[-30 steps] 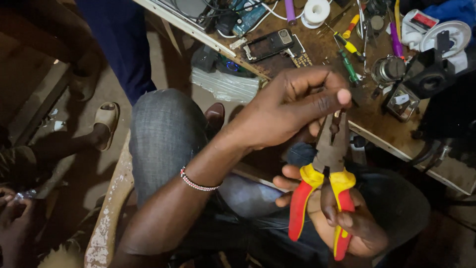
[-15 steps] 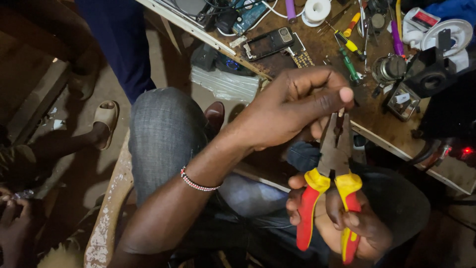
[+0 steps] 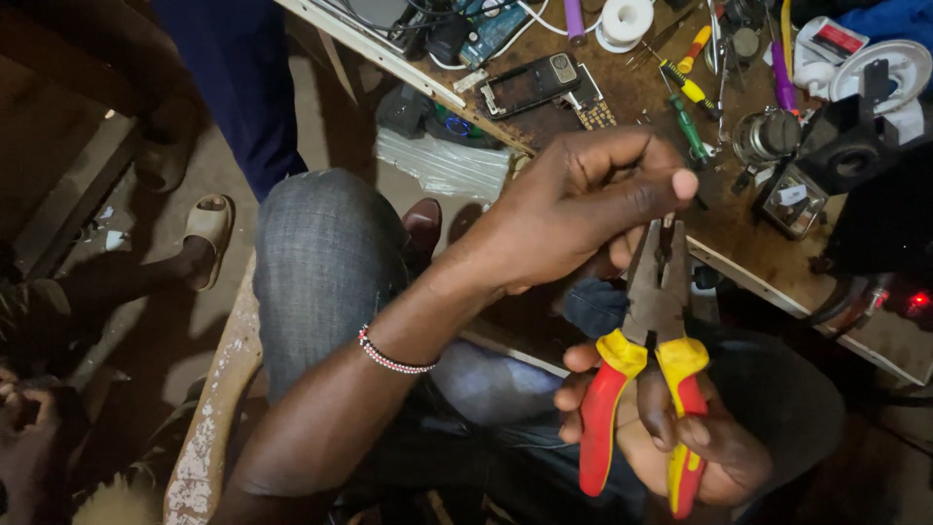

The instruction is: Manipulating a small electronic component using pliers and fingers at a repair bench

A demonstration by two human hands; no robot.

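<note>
Pliers [image 3: 653, 321], red-yellow handles: right hand [image 3: 671, 442] grips them, nose upward. Left hand [image 3: 573, 219] pinches at the tip, steadying; pinched item unseen.

We have one view, worn on the head, looking steeply down and close onto our lap. Our left hand [image 3: 573, 209] fills the centre, the cluttered workbench [image 3: 739, 233] crosses the upper right, and the floor [image 3: 209, 185] lies left.
</note>
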